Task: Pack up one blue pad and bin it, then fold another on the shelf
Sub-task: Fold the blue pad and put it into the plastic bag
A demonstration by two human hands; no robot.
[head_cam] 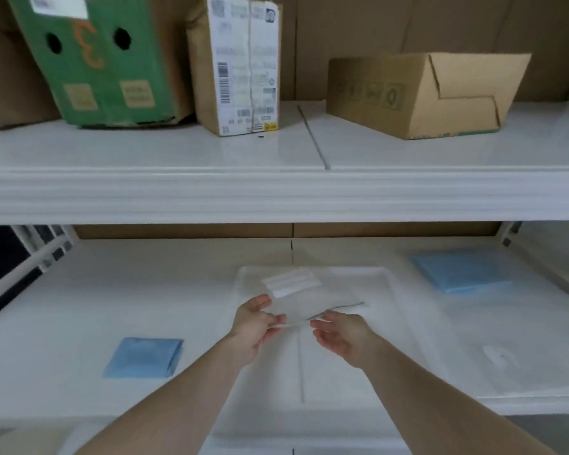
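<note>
While the clear bag (304, 300) is held over the lower shelf (79, 307), no pad is yet packed.
The bag's near edge is pinched by the left hand (255, 323); the right hand (339, 333) is relaxed, fingers apart. The folded blue pad (144, 357) lies down-left, nearer the left hand; another blue pad (460, 270) lies far right.

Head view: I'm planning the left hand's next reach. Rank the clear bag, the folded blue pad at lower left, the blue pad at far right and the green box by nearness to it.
1. clear bag, pinched in the left hand.
2. folded blue pad, lower shelf, to its left.
3. blue pad, lower shelf, far right.
4. green box, upper shelf, left.
</note>
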